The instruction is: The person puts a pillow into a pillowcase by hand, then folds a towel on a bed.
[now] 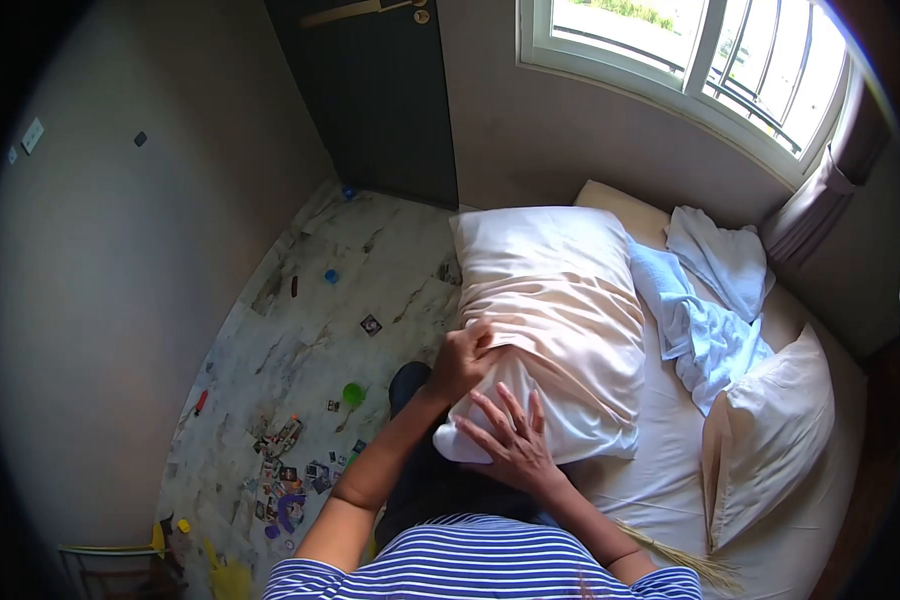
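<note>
A large pillow (550, 245) in a cream, satiny pillowcase lies before me at the bed's edge, its case bunched into folds across the middle. My left hand (460, 362) is closed on the pillowcase (500, 347), pinching a fold near the left side. Lower down, my right hand (515, 440) rests flat on the near part of the pillow with its fingers spread. The near left corner of the pillow shows a whiter patch under the cloth.
Right of the pillow on the bed (630, 490) are light blue cloth (715, 345), a white towel (720, 255) and another pillow (780, 430). Broom bristles (685, 560) lie near my right arm. Small toys and cards (290, 480) litter the marbled floor (320, 345). A dark door (380, 110) stands behind.
</note>
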The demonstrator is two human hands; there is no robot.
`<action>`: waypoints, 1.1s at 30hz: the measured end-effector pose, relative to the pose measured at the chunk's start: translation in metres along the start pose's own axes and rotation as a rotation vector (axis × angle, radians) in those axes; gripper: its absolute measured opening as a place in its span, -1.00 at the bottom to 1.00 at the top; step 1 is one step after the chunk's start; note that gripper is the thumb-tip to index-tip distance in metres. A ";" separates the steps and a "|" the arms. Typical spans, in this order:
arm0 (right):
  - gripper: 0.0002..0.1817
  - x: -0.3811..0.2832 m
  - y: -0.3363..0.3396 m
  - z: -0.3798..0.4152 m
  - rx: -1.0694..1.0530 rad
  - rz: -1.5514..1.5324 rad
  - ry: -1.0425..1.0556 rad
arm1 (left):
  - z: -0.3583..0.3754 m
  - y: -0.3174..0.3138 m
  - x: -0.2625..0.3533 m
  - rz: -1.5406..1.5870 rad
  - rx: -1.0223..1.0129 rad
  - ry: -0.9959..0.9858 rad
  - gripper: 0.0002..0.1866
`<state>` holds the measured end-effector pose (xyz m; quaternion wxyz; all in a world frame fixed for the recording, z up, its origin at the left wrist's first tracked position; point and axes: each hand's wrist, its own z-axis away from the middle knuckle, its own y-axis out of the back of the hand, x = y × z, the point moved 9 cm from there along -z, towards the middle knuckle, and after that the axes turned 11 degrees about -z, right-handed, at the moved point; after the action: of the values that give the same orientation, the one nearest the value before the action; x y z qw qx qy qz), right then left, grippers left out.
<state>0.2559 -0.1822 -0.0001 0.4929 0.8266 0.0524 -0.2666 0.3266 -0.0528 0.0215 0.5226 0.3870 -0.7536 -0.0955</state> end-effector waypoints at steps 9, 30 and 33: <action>-0.66 0.026 0.141 0.010 0.809 0.345 -0.014 | -0.045 0.012 0.061 -0.107 -0.348 0.051 -0.67; -0.44 0.102 0.033 0.120 0.389 0.231 -0.479 | 0.164 0.015 -0.046 -0.564 -0.932 0.103 -0.72; -0.50 0.112 0.042 0.131 0.389 0.229 -0.557 | 0.156 0.019 -0.048 -0.592 -0.864 0.175 -0.75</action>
<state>0.3153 -0.3338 -0.0708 0.3482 0.8011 -0.2289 -0.4297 0.1905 -0.0478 -0.0709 0.6461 0.3389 -0.4577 -0.5081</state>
